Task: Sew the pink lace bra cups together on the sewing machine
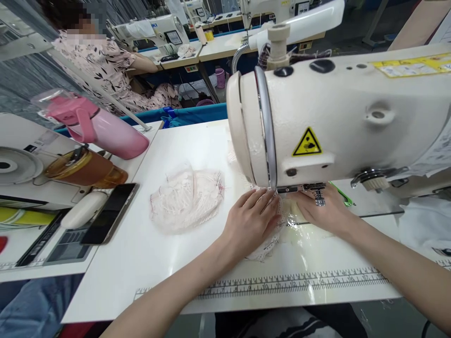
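My left hand point(251, 217) lies flat, fingers stretched out, on a piece of pale lace fabric point(265, 249) at the sewing machine point(338, 122). Its fingertips reach the area just below the machine head. On the other side of the needle area, my right hand point(322, 206) is partly hidden behind the presser parts, and its fingertips cannot be made out. Left of my hands, a second pale lace piece point(188, 199), shaped like joined cups with reddish thread along its edges, rests on the white table point(134, 263).
A printed ruler point(264, 285) runs along the table's front edge. At left stand a pink bottle point(102, 126) and a brown cup point(86, 166), with a phone point(111, 213) beside them. White cloth point(424, 223) lies at right. Another person point(102, 65) sits beyond, near other sewing machines.
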Demonstrator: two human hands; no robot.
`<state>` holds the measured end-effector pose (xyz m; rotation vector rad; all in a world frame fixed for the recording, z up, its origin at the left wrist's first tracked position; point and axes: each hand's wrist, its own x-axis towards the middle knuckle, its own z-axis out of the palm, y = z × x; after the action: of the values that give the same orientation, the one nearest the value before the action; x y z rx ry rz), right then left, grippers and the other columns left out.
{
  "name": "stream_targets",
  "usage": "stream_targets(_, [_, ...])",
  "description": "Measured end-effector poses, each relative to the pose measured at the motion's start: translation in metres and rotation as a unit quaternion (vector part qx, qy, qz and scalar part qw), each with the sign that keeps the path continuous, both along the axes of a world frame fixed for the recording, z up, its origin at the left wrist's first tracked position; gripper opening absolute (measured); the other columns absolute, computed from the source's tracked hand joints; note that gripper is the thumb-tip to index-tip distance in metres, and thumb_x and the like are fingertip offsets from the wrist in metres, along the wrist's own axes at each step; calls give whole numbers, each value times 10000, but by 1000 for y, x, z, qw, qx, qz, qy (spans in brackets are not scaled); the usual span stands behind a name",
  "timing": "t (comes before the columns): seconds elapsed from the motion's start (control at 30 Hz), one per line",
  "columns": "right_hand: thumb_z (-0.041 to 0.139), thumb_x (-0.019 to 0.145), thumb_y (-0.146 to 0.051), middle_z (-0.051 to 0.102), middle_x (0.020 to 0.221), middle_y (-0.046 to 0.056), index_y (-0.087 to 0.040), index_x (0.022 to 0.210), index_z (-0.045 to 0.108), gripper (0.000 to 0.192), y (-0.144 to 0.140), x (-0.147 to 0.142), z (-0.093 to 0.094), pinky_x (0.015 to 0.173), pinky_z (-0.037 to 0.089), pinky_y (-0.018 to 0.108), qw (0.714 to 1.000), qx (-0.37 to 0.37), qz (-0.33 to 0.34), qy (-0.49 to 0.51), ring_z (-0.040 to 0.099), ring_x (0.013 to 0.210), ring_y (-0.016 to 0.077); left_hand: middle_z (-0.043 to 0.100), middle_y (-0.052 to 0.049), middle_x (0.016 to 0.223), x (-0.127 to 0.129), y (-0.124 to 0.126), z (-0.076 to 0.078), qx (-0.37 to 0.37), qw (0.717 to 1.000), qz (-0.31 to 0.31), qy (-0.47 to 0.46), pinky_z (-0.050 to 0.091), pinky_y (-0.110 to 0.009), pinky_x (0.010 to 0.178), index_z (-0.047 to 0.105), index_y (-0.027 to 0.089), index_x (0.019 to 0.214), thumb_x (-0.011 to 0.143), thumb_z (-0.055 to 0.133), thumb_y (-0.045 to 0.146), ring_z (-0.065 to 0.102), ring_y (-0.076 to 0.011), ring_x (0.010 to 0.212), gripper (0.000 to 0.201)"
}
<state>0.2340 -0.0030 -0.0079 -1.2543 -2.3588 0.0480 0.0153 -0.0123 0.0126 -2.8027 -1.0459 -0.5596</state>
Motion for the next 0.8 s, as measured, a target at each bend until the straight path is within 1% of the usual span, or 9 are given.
stream_targets(0.07, [439,873,-134,656,805,20,-263,883,671,265,-1,1,3,657,416,302,998,31,54,-15,564,715,168,704,-57,1057,-5,-5,12,4,999,-50,5,529,-345,801,621,169,1057,955,497,236,666,-193,928,175])
stream_targets(0.13, [404,833,-43,649,820,7,-234,824,642,305,-1,1,6,665,392,285,990,58,124,-39,549,742,144,710,-25,962,-13,-14,22,27,991,-129,30,512,-295,697,628,187,932,941,513,204,656,-155,827,117])
stream_targets(0.2, [365,785,23,632,798,2,-208,772,603,332,-1,-1,7,654,363,281,979,79,178,-57,525,749,133,703,-18,941,-23,-26,25,76,975,-198,71,497,-286,670,628,194,861,922,541,186,640,-150,823,106])
stream_targets(0.27, [349,756,45,615,783,0,-198,756,576,333,0,-2,6,643,340,283,974,86,200,-66,500,744,131,694,-29,975,-34,-39,23,107,962,-222,114,491,-292,663,642,188,875,907,559,169,627,-162,857,91])
stream_targets(0.33, [352,761,33,607,787,2,-197,758,564,313,1,-3,3,643,329,287,973,79,207,-58,481,740,134,685,-60,1021,-42,-49,17,111,959,-213,147,490,-306,670,656,156,954,900,552,138,620,-183,902,118])
stream_targets(0.4, [369,789,-4,611,811,11,-198,789,570,279,2,-3,-1,661,333,296,973,69,215,-41,477,763,145,677,-103,1040,-45,-56,10,110,963,-193,154,491,-322,677,653,107,1001,896,530,108,621,-211,931,161])
stream_targets(0.53, [403,800,-72,609,839,27,-194,851,581,222,2,-1,-4,689,346,314,973,58,223,-5,473,806,166,675,-138,1026,-44,-59,0,120,976,-141,110,499,-332,668,638,68,1018,885,521,83,629,-233,908,177])
stream_targets(0.67, [434,765,-86,599,827,30,-180,861,582,200,1,-1,-3,677,344,311,972,67,226,10,462,797,167,675,-130,995,-42,-54,-1,119,986,-83,87,492,-291,584,618,63,1027,849,573,44,640,-208,832,184])
stream_targets(0.8, [447,757,-85,596,832,29,-176,876,581,201,0,-1,-1,664,338,301,972,61,225,7,465,818,168,682,-113,960,-43,-51,1,115,987,-83,74,512,-282,582,589,80,1024,871,509,9,652,-200,818,187])
